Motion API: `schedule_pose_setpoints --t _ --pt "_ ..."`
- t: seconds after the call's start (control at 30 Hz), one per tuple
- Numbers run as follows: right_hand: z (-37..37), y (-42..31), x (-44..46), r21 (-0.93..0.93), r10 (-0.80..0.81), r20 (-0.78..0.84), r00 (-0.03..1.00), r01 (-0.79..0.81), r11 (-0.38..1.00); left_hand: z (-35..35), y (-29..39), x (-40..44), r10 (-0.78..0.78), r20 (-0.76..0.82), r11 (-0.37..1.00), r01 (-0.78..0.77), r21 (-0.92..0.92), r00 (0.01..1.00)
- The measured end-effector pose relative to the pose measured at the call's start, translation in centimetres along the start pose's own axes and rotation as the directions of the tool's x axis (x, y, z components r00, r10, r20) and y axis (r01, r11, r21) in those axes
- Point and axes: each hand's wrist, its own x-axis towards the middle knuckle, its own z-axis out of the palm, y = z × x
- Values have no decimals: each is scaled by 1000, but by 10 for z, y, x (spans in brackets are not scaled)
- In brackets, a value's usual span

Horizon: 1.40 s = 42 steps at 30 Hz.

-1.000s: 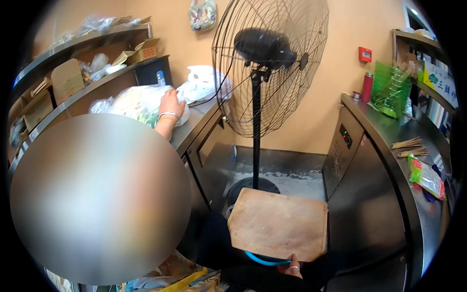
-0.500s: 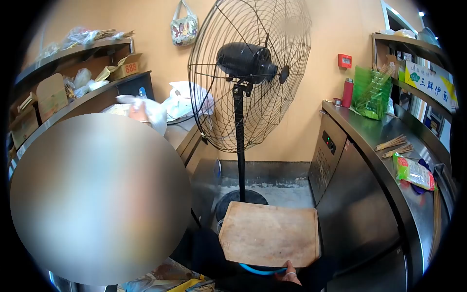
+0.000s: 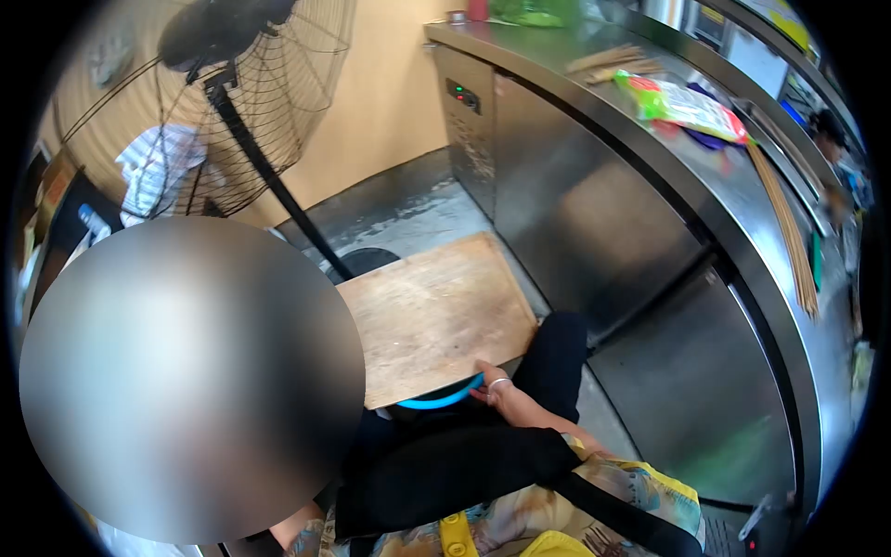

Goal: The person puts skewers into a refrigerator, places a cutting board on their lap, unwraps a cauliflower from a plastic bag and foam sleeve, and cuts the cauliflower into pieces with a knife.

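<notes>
My right hand (image 3: 492,382) is closed at the near edge of a wooden board (image 3: 436,311), thumb on top and fingers below, beside the blue rim (image 3: 436,402) of a container under the board. The board lies in front of my knees and covers most of that container. A round blurred patch hides the board's left end. My left hand is out of sight behind the same patch; only a bit of my left forearm (image 3: 295,525) shows at the bottom, so what that hand holds cannot be seen.
A large black fan (image 3: 264,172) stands behind the board. Along the right runs a steel counter (image 3: 650,148) with doors below, bearing thin sticks (image 3: 784,232), a colourful plastic packet (image 3: 682,107) and a green bag (image 3: 534,9). A white bag (image 3: 162,167) shows at left.
The view has swung right and down. My left hand, earlier on plastic bags at the left counter, has gone out of sight. My right hand stays at the board's edge.
</notes>
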Motion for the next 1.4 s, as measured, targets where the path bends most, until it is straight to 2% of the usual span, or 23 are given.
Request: schedule_pose_setpoints --t 0.03,0.07,0.1,0.13,0.2,0.23,0.3,0.33,0.37,0.4,0.47,0.53,0.67,0.73,0.8,0.9,0.93,1.0,1.07,1.2,1.27,1.33,1.4 --pt "1 -4 -13 -22 -21 29 999 22 1000 -9 -5 -28 -119 271 989 138 -51 955" --pt "-1 0 -5 -20 -17 39 999 18 1000 -15 -20 -53 -85 251 982 38 186 964" --pt "0 1 -3 -31 -44 36 998 45 999 -13 -33 -70 -186 325 944 76 322 927" --pt "0 3 -1 -49 -67 37 997 69 996 -10 -47 -78 -262 472 884 13 467 842" --pt "-3 0 -3 -104 -28 75 997 36 994 8 -80 -98 -507 391 857 401 323 768" --pt "-5 0 -1 -70 -31 102 994 39 997 20 -92 -107 -465 430 870 310 383 774" --pt "-9 3 -2 -15 -35 125 992 37 999 29 -119 -126 -484 481 866 318 387 731" --pt "-10 2 -6 5 -37 123 992 37 999 29 -136 -135 -456 536 873 240 424 711" --pt "-11 2 -10 -40 -56 127 990 62 997 31 -145 -147 -345 620 888 31 458 704" --pt "-12 1 -12 -46 -55 118 992 61 997 31 -152 -155 -181 749 903 -194 384 638" --pt "-13 -1 -15 -113 -46 76 996 54 992 -5 -197 -175 -284 907 849 -357 389 312" --pt "-11 -1 -21 -97 -47 55 997 52 994 -41 -199 -199 -522 813 797 -190 573 258" --pt "-1 -3 -20 -9 -105 -40 994 104 994 -96 -180 -213 -583 775 731 -260 631 244" --pt "1 -9 -19 -85 -188 -116 975 179 980 -110 -172 -214 -646 709 711 -115 694 284" --pt "4 -14 -17 -29 -192 -122 974 190 981 -119 -171 -211 -628 718 719 -129 683 301" --pt "-3 -22 -12 -75 -193 -142 971 184 980 -136 -183 -221 -806 570 589 322 741 162" --pt "-5 -26 -11 -125 -185 -163 969 165 978 -137 -187 -228 -755 630 649 340 680 183" --pt "-9 -32 -9 -103 -181 -162 970 166 981 -134 -186 -240 -806 576 577 395 715 134" --pt "-20 -40 -3 -117 -190 -77 979 180 977 -129 -197 -253 -808 565 578 413 704 166" --pt "-34 -56 -10 -142 -196 -142 970 176 974 -128 -210 -266 -805 580 559 484 673 124" --pt "-50 -61 -7 -278 -232 15 973 227 933 -128 -212 -271 -793 601 558 517 649 101" --pt "-64 -49 2 -189 -193 67 979 202 961 -132 -217 -280 -782 609 567 558 606 133" --pt "-79 -19 30 -423 77 306 949 62 904 -128 -216 -270 -726 667 667 409 623 168"
